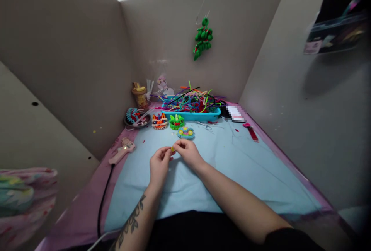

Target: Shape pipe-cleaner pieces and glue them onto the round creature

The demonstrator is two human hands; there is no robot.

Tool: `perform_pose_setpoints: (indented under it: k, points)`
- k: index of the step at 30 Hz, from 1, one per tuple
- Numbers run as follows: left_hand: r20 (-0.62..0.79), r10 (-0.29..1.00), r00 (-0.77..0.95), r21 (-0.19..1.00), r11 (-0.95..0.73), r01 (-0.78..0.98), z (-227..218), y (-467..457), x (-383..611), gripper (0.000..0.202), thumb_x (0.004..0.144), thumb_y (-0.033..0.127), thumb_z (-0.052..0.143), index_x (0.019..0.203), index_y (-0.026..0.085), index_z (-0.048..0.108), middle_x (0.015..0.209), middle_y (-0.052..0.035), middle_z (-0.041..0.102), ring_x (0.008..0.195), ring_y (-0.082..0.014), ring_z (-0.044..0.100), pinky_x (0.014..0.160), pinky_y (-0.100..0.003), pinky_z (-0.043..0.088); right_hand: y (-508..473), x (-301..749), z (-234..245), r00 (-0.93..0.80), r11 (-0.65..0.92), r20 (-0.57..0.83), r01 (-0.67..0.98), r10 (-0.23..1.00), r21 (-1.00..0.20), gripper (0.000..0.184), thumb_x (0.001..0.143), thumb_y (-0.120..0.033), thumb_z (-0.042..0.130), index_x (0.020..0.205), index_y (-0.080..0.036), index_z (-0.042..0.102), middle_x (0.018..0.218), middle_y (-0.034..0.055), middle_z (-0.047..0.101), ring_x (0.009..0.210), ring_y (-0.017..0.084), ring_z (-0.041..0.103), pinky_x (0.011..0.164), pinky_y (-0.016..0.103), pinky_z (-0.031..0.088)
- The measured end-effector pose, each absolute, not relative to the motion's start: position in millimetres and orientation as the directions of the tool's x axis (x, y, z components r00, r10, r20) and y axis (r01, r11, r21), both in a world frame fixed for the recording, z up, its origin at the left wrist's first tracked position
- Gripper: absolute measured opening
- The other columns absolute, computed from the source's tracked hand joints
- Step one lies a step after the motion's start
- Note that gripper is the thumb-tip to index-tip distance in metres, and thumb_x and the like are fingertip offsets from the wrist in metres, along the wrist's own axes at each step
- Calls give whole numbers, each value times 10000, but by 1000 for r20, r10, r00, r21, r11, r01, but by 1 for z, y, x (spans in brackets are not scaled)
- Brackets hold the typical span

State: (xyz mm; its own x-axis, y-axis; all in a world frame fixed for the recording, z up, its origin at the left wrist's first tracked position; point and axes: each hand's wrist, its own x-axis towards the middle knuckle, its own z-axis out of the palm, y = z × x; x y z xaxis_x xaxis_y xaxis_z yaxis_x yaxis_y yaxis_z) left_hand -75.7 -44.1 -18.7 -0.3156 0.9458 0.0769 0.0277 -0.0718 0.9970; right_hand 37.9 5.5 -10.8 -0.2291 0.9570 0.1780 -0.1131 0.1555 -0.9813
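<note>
Between the fingertips of both hands is a small yellow piece (173, 149), too small to name for certain. My left hand (161, 159) pinches it from the left, and my right hand (187, 152) pinches it from the right, both just above the blue cloth (232, 181). Just beyond my fingers lies a light blue fuzzy craft piece (186, 133) with yellow round parts. Behind it sit a green fuzzy animal head (176, 122) and an orange and white one (159, 122).
A turquoise basket (203, 116) at the back overflows with colourful pipe cleaners (191, 102). Scissors (205, 125) lie before it. At left are a pink glue gun (123, 152) with its cord, a dark bowl (145, 121) and a lidded cup (140, 95). Grey panels enclose the table.
</note>
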Motion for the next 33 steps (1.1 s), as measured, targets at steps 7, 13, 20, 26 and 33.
perform_pose_setpoints:
  k: [7,13,20,26,33]
  points:
    - [413,880,-233,810,-237,536,4,-51,-140,221,742,350,573,871,216,692,1037,-79,695,1018,-250,606,925,-372,437,6,40,-15,-219,119,139,-102,966,-988,160,681,-304,629,636,-153,608,500,-59,479,463,75,383,435,199,328]
    - [458,822,-338,236,254,938,24,-64,-223,323,819,340,434,936,155,671,1042,-147,650,1017,-296,561,932,-422,382,2,40,-8,-237,103,126,-107,963,-989,166,659,-312,637,619,-153,611,480,-57,453,468,77,359,399,191,282]
    - [178,866,-468,29,471,882,18,-59,-243,519,823,434,378,1141,72,571,1050,-244,614,980,-369,563,785,-433,429,-1,42,-7,-220,128,152,-121,963,-984,176,650,-326,640,617,-155,618,482,-51,463,474,82,372,388,193,289]
    - [120,900,-419,59,415,908,15,-47,-245,471,803,485,404,1089,162,594,1085,-208,617,965,-378,582,724,-438,456,-2,43,-5,-206,186,206,-111,957,-976,182,669,-336,638,626,-160,626,499,-44,489,475,87,387,418,210,320]
    - [229,876,-424,209,382,900,18,-49,-236,491,847,327,335,1249,65,436,1114,-249,574,1001,-351,578,795,-438,456,-1,47,-5,-151,339,340,-29,928,-940,167,727,-305,615,657,-158,652,611,-1,573,556,111,471,536,239,390]
